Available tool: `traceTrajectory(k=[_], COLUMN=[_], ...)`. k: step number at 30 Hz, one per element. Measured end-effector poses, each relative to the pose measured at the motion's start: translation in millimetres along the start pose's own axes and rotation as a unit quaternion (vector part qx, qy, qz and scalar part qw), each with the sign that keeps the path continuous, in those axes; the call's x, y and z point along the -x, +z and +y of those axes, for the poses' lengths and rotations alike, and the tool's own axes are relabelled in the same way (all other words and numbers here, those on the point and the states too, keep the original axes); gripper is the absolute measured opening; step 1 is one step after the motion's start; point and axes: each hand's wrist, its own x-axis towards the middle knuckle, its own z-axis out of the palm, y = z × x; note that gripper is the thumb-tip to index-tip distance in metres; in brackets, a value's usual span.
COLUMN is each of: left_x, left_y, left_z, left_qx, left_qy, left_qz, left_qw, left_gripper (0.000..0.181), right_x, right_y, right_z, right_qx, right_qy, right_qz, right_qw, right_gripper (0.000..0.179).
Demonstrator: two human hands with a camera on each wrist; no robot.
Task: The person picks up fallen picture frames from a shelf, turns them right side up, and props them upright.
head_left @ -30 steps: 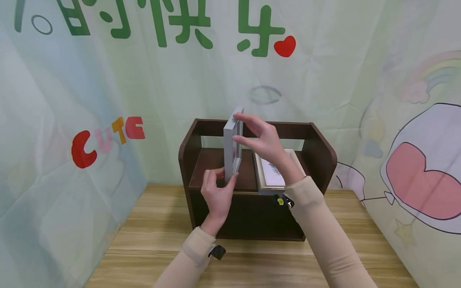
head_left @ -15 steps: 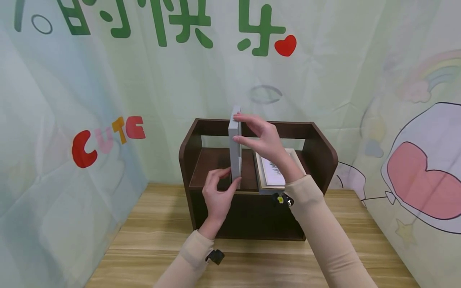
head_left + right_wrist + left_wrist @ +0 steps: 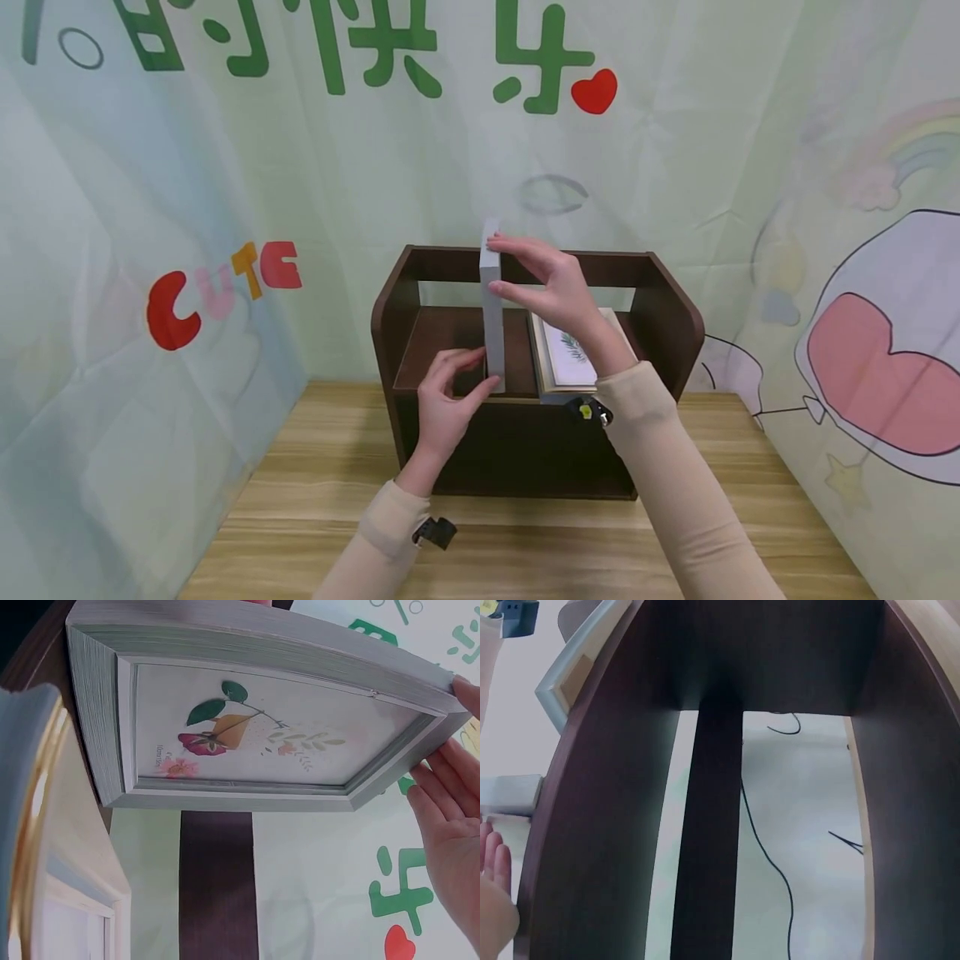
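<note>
Grey picture frame (image 3: pixel 491 304) stands on edge, upright, on the upper board of the dark wood shelf unit (image 3: pixel 667 321), approx. mid-width, its top corner rising just above the unit's back rail. Right wrist view shows its front: pressed-flower print behind a flat pane, w/ a deep bevelled moulding (image 3: pixel 247 735).

Right hand (image 3: pixel 551 292) pinches the frame's top section, thumb on the near edge and fingers (image 3: pixel 517 246) curled over the top. Left hand (image 3: pixel 446 400) steadies the bottom corner: thumb tip touches the frame's lower edge, other fingers loosely bent on its left side; how firmly they bear on it can't be told.

Handling, as a judgement: stiff, light for its bulk, prob. glazed so fragile on a knock; smooth painted sides could slip. Best hold is across the moulding's thickness at top and bottom, as now, not on the pane. Narrow base edge means it tips easily sideways.

Room: just right of it a second frame (image 3: pixel 573 358) w/ a gilt inner border lies flat, near but w/ a slim gap. Left part of the board is open to the rounded side panel (image 3: pixel 386 312). Back is open below the rail, so it could slide off rearward. Board's front lip sits right at the frame's foot. Unit stands on the wooden worktop (image 3: pixel 300 500).
</note>
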Motion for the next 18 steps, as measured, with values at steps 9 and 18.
traceTrajectory(k=[9, 18], left_x=[-3.7, -4.0], left_y=[-2.1, -3.6], left_z=[8.0, 10.5], left_qx=[0.003, 0.005], left_qy=[-0.022, -0.033], left_qz=[-0.044, -0.051], left_qw=[0.9988, 0.9981], left_gripper=[0.037, 0.038], right_x=[0.7, 1.3], right_y=[-6.4, -9.1], right_z=[1.1, 6.5], right_qx=[-0.002, -0.019], right_qy=[0.003, 0.0], right_qz=[-0.016, -0.023], right_qw=[0.9999, 0.9996], right_gripper=[0.044, 0.045])
